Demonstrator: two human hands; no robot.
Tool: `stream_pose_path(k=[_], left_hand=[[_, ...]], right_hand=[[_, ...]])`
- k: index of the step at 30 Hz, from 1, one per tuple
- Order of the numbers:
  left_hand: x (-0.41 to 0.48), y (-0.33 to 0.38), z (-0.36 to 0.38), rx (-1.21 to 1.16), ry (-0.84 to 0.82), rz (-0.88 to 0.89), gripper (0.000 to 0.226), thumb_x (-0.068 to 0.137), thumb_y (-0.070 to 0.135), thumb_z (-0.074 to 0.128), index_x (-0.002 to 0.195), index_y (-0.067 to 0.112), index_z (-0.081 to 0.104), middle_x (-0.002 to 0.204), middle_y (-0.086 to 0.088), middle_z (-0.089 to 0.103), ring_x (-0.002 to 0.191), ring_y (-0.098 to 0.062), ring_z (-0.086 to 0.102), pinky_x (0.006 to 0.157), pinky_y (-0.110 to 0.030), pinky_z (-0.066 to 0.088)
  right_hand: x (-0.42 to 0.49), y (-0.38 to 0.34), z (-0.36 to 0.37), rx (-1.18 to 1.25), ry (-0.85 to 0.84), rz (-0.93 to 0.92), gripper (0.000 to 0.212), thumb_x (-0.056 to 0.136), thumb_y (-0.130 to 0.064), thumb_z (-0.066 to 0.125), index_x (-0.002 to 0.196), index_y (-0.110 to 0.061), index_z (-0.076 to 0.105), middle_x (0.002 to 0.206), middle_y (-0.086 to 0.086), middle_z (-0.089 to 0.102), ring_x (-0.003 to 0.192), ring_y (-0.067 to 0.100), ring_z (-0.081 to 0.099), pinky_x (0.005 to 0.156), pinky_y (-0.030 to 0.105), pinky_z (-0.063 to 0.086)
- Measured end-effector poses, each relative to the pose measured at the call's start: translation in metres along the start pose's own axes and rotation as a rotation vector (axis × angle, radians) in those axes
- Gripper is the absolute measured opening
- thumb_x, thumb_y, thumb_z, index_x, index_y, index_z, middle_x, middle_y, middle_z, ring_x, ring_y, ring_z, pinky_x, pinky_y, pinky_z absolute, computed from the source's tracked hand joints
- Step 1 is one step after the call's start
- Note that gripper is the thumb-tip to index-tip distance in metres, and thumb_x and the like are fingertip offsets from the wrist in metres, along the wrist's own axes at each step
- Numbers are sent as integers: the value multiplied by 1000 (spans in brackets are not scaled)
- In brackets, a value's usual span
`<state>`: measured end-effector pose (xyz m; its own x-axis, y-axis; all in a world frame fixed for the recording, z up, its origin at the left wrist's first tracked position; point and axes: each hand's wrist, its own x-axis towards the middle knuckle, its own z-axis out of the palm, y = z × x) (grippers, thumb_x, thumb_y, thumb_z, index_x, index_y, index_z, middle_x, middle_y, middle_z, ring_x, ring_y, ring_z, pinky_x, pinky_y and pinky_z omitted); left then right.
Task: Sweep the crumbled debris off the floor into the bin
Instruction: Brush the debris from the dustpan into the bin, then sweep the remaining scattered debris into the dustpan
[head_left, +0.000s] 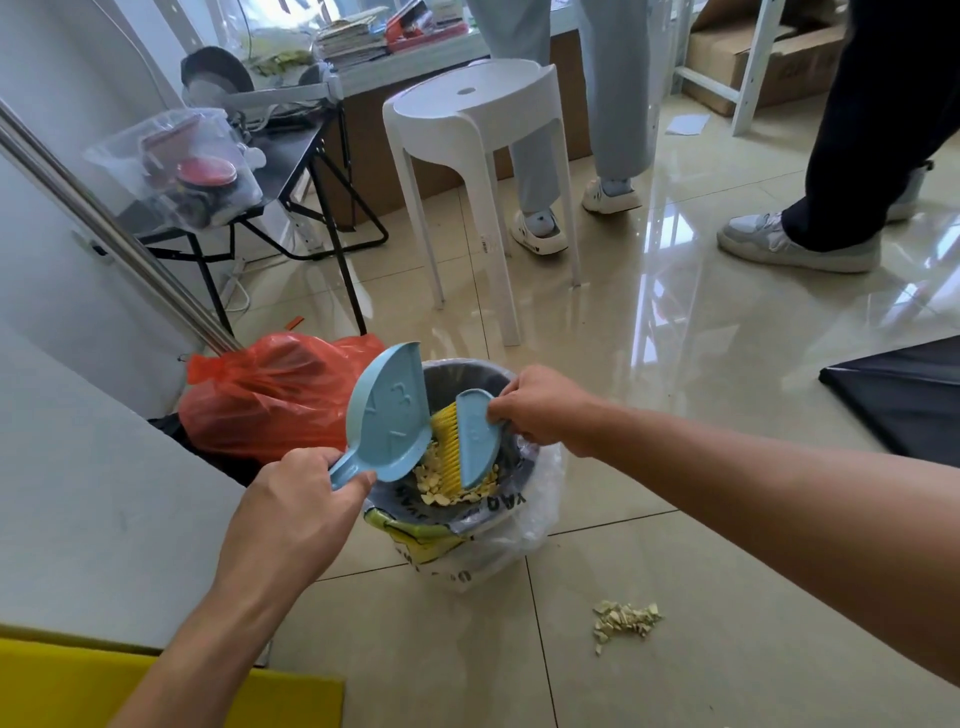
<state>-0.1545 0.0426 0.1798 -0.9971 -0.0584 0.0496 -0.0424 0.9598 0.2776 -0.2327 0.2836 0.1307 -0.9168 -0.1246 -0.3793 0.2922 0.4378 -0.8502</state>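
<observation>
Left hand (306, 499) grips my tipped dustpan (387, 415) over the bin (498, 519); right hand (540, 410) clamps the brush (470, 441) (bristles perhaps touching crumbs). Debris (623, 621) lies nearby; stool (483, 156) beyond.

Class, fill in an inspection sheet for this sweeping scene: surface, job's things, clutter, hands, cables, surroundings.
Surface: glossy tiled floor.
Job's things: blue dustpan tipped over lined bin; brush pushing crumbs in; debris pile on the floor.
Clutter: red bag, white stool, folding table.
Hands: left hand grip on dustpan handle; right hand holds brush.
Cables: white cord under table.
Surroundings: two bystanders' legs.
</observation>
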Motion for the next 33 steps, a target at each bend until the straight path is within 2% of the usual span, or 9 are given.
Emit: stream_pose_path(k=[4,10,16,19,22,25,27,30,33], left_hand=[[1,-2,4,5,-35,-29,36,92,45,67,67,18,68,53,1,58,53,-21,56,48,-31,40],[-1,3,8,-12,-59,-22,34,92,44,68,66,21,66,52,2,57,54,-21,55,48,-30,37],[-14,5,12,-14,-28,-73,40,91,47,65,63,18,62,55,-1,60,58,-25,61,49,-32,43],[-33,2,13,-174,-116,-174,42,87,51,65,69,14,69,53,-5,62,51,-27,65,50,-37,56],[-64,2,8,-465,-215,-329,34,90,43,69,80,11,75,46,-1,52,36,-17,49,48,-30,48],[-107,6,0,-695,-237,-408,40,94,37,68,81,-1,65,41,-3,44,28,-17,36,50,-32,45],[-144,9,0,-792,-231,-432,39,96,32,67,78,-1,56,39,-6,39,32,-18,33,44,-29,46],[-206,7,14,-857,-325,-467,42,94,33,69,72,1,51,37,-11,38,29,-15,33,49,-37,47],[-252,2,39,-849,-535,-589,61,67,60,86,61,8,56,40,-15,41,34,-16,38,45,-28,41]], right_hand=[[0,5,-12,87,86,29,24,90,-16,66,102,5,70,74,10,60,53,11,51,39,16,38],[-12,3,5,103,-132,116,26,88,-14,66,102,9,66,76,15,55,45,11,39,42,24,29],[-7,-1,-20,146,56,53,20,87,-10,65,93,9,68,59,5,48,43,12,37,40,24,27],[-29,-1,-35,152,13,-15,19,89,-11,66,86,7,71,55,3,42,44,11,34,41,22,26],[-60,8,-49,208,-54,-44,25,90,-9,66,98,14,68,62,5,38,47,10,32,44,23,24],[-91,30,-74,273,-206,-11,20,92,-6,63,73,-1,63,56,-1,31,46,10,26,41,21,19],[-108,51,-99,225,-337,82,32,94,-6,62,64,-12,51,55,-2,26,45,10,23,40,21,17],[-131,81,-129,-39,-426,182,24,95,-9,63,72,-6,59,57,1,27,49,12,23,45,25,17],[-139,113,-129,-329,-342,253,20,96,-14,64,82,-1,69,56,1,41,51,14,34,46,24,28]])
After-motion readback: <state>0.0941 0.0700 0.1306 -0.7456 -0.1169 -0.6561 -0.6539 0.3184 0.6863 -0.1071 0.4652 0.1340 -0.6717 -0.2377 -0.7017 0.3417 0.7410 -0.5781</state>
